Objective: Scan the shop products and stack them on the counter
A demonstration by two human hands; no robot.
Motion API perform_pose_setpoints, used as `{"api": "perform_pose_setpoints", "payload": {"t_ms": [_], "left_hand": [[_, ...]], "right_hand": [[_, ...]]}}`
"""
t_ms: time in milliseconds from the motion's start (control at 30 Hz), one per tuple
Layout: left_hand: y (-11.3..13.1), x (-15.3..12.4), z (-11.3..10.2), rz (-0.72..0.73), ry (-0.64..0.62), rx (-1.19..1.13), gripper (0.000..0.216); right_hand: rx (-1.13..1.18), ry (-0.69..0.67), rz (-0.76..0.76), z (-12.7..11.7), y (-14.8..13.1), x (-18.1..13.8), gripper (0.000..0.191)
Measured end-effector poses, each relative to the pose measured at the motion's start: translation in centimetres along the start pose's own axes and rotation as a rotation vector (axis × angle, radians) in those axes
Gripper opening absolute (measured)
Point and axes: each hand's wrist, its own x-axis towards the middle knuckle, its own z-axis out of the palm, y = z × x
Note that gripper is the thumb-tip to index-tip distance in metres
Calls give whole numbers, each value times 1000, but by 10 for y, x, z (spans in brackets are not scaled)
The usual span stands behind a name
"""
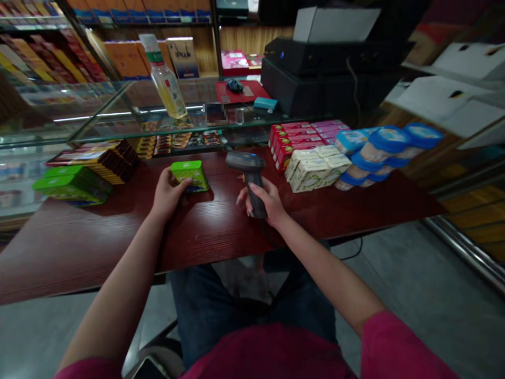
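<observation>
My left hand (170, 192) grips a small bright green box (191, 176) by its left side, thumb across the front face, at the wooden counter (221, 226). In my right hand (265, 201) is a dark handheld barcode scanner (246, 160), held by its handle with the head pointing left toward the green box. The scanner's head is apart from the box. Left of my left hand lie more green boxes (74, 184), beside a stack of dark brown and yellow packets (102, 158).
Right of the scanner stand red cartons (292, 142), pale cartons (317, 167) and stacked blue-lidded tubs (389, 139). Behind the counter is a glass display case (126, 113) with a bottle of yellowish liquid (168, 87) on top. A black machine (315, 79) stands at the back right.
</observation>
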Motion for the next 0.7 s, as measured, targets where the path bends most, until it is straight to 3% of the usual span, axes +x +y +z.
{"api": "perform_pose_setpoints", "payload": {"t_ms": [233,333,433,700], "left_hand": [[16,-8,-5,34,-108,155,58],[29,-17,10,3,-116,183,54],[41,-31,46,-24,-161,154,54],[80,-88,176,23,-282,46,38]], "right_hand": [[-130,142,-105,-60,-35,-63,45],[-192,226,-176,-85,-50,-82,38],[-236,309,-264,-104,-59,-91,35],[-300,457,-429,-129,-69,-100,36]]}}
